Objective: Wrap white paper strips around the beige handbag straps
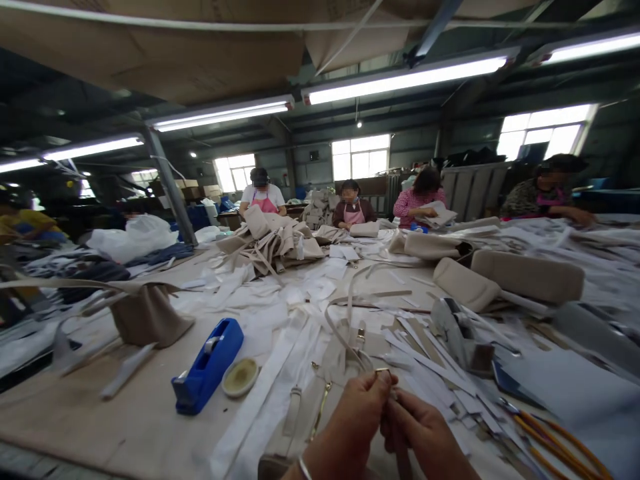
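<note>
My left hand (353, 413) is closed with the thumb and fingers pinched on a beige strap (345, 340), close to a small gold-coloured metal buckle (383, 371). Beside it, almost touching, my right hand (417, 420) pinches the strap too, and a length of it hangs below the fingers. The fingertips hide part of the buckle and strap end. From my hands the strap loops away over the table. Left of my left wrist lie a gold metal clasp piece (320, 410) and a short strap with a buckle (293, 410).
A blue tape dispenser (213, 363) stands left, beside a round shallow dish (240, 377). To the right are a grey tape dispenser (457, 333), orange-handled scissors (560, 440) and white strips. Beige bags (527, 275) and pieces pile farther back. Several people work across the table.
</note>
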Demonstrator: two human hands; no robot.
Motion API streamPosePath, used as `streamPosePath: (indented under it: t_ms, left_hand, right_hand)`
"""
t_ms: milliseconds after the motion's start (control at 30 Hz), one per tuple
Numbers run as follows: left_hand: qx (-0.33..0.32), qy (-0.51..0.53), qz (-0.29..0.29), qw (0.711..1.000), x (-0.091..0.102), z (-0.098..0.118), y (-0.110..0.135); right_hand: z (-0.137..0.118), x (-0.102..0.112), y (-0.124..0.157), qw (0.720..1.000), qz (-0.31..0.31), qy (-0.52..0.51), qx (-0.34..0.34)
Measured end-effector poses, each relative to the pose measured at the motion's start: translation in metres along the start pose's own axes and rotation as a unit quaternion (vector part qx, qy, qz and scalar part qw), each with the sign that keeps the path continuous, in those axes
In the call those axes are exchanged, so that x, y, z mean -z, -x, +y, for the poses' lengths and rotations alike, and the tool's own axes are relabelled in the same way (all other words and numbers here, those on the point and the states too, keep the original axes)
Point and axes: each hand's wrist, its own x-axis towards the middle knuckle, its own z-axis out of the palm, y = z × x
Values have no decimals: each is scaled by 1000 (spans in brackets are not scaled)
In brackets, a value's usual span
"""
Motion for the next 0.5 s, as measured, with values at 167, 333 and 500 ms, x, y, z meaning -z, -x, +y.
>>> streamPosePath:
  t_ms: [167,333,500]
  left_hand:
    - [-14,23,72,997,12,4,2]
    - [21,94,172,980,18,2,-9]
    - [146,89,144,975,19,-10,-22]
  right_hand:
    - [0,-15,-17,998,-38,54,-18]
    - [-8,10,-42,965,-38,254,56]
    - [-52,4,-112,886,-30,418,196]
